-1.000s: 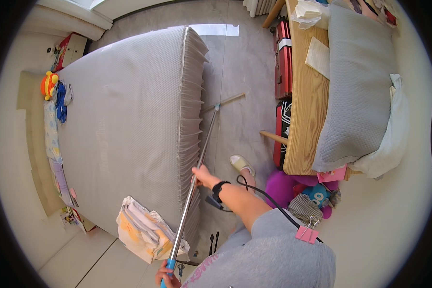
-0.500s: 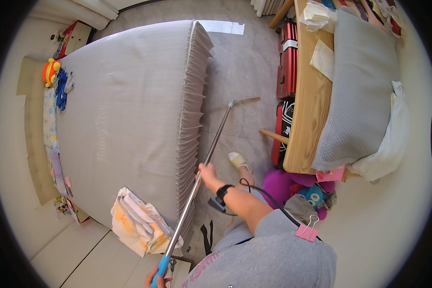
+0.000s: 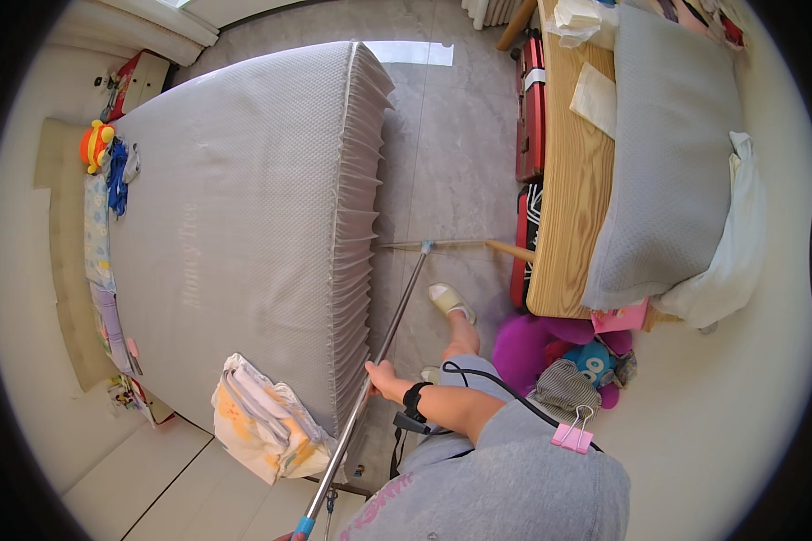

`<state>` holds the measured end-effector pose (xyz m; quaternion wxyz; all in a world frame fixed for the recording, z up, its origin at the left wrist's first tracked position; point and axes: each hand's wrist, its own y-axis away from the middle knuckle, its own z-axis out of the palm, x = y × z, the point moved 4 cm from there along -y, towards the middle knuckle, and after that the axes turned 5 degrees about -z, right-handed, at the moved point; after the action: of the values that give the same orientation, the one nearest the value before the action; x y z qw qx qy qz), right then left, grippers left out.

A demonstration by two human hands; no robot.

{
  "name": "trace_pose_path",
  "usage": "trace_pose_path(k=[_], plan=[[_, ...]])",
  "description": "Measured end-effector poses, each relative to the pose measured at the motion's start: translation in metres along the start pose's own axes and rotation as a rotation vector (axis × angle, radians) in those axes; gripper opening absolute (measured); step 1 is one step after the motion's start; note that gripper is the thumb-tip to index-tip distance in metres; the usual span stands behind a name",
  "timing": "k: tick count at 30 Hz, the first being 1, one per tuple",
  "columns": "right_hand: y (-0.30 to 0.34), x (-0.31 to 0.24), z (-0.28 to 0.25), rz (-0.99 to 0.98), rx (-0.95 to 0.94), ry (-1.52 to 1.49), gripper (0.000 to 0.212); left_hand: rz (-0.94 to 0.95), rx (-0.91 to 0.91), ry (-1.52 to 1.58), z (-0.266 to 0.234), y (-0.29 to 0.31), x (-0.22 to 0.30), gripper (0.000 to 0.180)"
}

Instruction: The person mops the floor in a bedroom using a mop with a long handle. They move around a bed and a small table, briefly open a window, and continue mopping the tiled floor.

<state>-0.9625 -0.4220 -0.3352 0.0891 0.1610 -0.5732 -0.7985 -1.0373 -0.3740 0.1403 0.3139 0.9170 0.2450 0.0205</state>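
A long floor mop (image 3: 390,332) with a steel pole and a thin, wide head runs slantwise from the lower edge up to the grey floor. Its head (image 3: 451,243) lies across the floor between the bed and the desk leg. My right hand (image 3: 386,380), with a black band at the wrist, is closed around the middle of the pole. Only a bit of my left hand (image 3: 290,536) shows at the lower edge, by the blue grip (image 3: 305,527); it is wrapped round the handle.
A bed (image 3: 244,198) with a ruffled grey cover fills the left, folded cloth (image 3: 266,424) on its corner. At right stands a wooden desk (image 3: 564,216) with red suitcases (image 3: 530,126) beneath. Plush toys (image 3: 523,356) lie by my slippered foot (image 3: 451,302).
The mop head has come back toward me and to the left, now reaching the bed's ruffle. Both hands have drawn back with the pole, my left hand mostly out of the picture.
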Motion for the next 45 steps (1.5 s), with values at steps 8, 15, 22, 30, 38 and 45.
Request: trace_pose_path(k=[8,15,22,30,38,45], plan=[[-0.048,-0.072,-0.024,-0.280,0.079,0.072,0.030,0.662,0.020,-0.279,0.051,-0.041,-0.025,0.023],[-0.033,0.031,-0.028,-0.148,-0.008,0.244,0.029,0.705,-0.030,-0.253,0.072,-0.053,-0.119,0.024],[0.020,0.186,-0.019,-0.095,-0.029,0.293,0.029,0.579,-0.079,-0.252,0.078,-0.101,-0.305,0.032],[0.035,0.342,-0.016,0.093,-0.123,0.260,0.025,0.591,0.006,-0.148,0.027,-0.080,-0.386,0.032],[-0.012,0.238,-0.083,-0.275,0.149,0.322,0.028,0.722,-0.054,-0.131,0.102,-0.127,-0.370,0.023],[-0.016,0.216,-0.115,-0.227,0.180,0.136,0.030,0.989,-0.043,-0.304,0.118,-0.107,-0.315,0.031]])
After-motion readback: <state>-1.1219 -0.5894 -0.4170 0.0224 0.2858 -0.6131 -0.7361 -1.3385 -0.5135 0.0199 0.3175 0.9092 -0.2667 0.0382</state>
